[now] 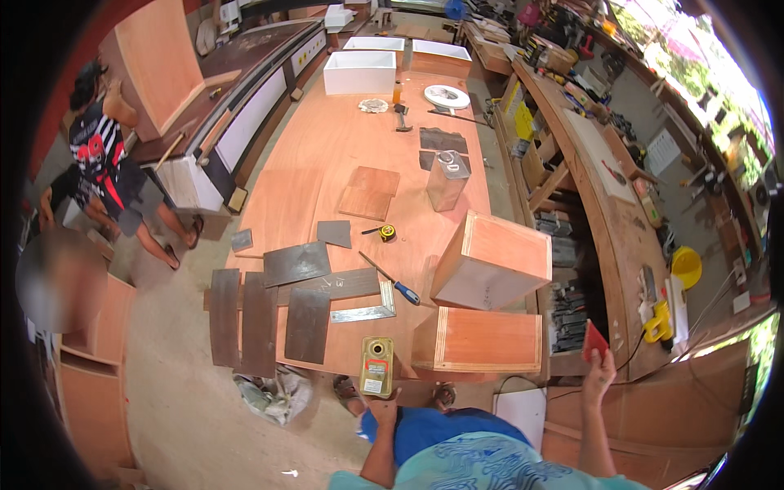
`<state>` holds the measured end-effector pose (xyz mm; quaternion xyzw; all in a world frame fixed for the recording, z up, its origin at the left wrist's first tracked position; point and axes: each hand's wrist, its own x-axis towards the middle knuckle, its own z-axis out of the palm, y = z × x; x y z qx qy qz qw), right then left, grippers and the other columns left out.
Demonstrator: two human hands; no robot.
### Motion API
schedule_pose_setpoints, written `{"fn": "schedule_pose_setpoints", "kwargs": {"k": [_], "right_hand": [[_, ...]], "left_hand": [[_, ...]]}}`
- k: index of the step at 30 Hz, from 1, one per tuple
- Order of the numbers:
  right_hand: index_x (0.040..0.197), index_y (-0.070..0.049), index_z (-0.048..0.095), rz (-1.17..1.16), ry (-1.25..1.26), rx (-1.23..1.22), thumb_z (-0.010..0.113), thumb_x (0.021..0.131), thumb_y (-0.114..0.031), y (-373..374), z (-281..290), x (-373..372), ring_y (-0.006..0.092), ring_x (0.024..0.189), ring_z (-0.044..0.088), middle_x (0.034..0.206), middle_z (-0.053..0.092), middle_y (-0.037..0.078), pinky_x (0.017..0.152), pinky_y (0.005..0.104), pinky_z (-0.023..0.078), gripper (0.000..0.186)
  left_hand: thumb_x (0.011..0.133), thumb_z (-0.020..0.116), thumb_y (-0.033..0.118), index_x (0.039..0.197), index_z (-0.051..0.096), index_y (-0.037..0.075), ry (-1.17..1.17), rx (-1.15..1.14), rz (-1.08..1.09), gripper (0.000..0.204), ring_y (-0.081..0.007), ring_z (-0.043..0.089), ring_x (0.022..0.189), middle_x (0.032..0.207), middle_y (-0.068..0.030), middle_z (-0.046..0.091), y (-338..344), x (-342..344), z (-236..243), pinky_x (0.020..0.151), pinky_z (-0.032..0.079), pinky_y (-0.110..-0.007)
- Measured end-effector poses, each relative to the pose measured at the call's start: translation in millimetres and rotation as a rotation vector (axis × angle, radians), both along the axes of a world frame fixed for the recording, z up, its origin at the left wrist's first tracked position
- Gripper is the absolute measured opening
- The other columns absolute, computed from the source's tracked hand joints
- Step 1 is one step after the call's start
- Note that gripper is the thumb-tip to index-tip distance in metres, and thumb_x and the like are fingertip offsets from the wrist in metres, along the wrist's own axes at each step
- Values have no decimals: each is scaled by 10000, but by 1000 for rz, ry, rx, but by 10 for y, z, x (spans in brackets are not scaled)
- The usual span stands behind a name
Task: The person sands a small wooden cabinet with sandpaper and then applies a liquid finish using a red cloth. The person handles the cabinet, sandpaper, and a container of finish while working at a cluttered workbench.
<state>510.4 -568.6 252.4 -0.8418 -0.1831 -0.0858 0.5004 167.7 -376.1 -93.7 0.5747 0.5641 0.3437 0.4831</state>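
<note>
My left hand [384, 403] is closed around the lower end of a gold-coloured rectangular tin can [376, 353] with a red and white label and a round opening on top. The can is in front of me at the table's near edge. Out to the right, my right hand [601, 372] grips a flat red piece [594, 340], whose exact kind I cannot make out. Close to the can lie a metal try square [367, 314], a dark brown board [307, 326] and a blue-handled screwdriver [406, 292]. Two wooden boxes [487, 340] stand right of the can.
Farther up the table [302, 159] are a tape measure [387, 233], a silver tin [447, 181], a hammer [402, 118] and white-lined drawers [359, 73]. A cluttered workbench [588, 188] runs along the right. At left, a person [106, 155] stands beside a large cabinet.
</note>
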Motion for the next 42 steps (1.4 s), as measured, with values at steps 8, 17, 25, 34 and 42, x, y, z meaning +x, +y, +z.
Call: {"fn": "schedule_pose_setpoints", "kwargs": {"k": [8, 17, 25, 34, 42], "right_hand": [[1066, 40, 639, -66, 159, 2, 573, 972, -75, -1379, -591, 797, 91, 801, 551, 889, 634, 16, 717, 232, 449, 163], [1063, 0, 672, 83, 290, 381, 610, 969, -136, -1994, -1939, 1105, 86, 686, 550, 815, 638, -10, 611, 233, 449, 176], [978, 36, 670, -266, 428, -485, 653, 891, -163, -2436, -2894, 335, 257, 774, 651, 866, 691, 171, 741, 390, 515, 218], [842, 51, 688, -273, 339, -507, 648, 879, -378, -2282, -2811, 237, 420, 814, 664, 834, 676, 273, 749, 483, 501, 433], [1026, 33, 677, -234, 425, -364, 589, 929, -248, -2233, -2584, 108, 351, 763, 645, 836, 680, 233, 733, 432, 488, 309]], "left_hand": [[619, 887, 134, 1413, 289, -39, -170, 11, 331, 1009, -329, 458, 1261, 1371, -215, 446, 184, 265, 134, 1106, 329, -402], [598, 853, 261, 1335, 437, -46, 105, 310, 278, 901, -361, 503, 1172, 1270, -219, 507, 483, -95, 1591, 1050, 369, -441], [586, 847, 159, 1380, 411, -21, 463, 551, -299, 923, -339, 553, 1139, 1236, -185, 556, 528, -534, 3339, 987, 440, -406], [561, 846, 139, 1441, 363, -23, 756, 695, -720, 1017, -365, 571, 1055, 1193, -191, 547, 849, 24, 4456, 889, 488, -425], [571, 822, 156, 1431, 389, -22, 831, 821, -852, 979, -366, 579, 1030, 1133, -185, 573, 991, 308, 4739, 869, 487, -425]]}}
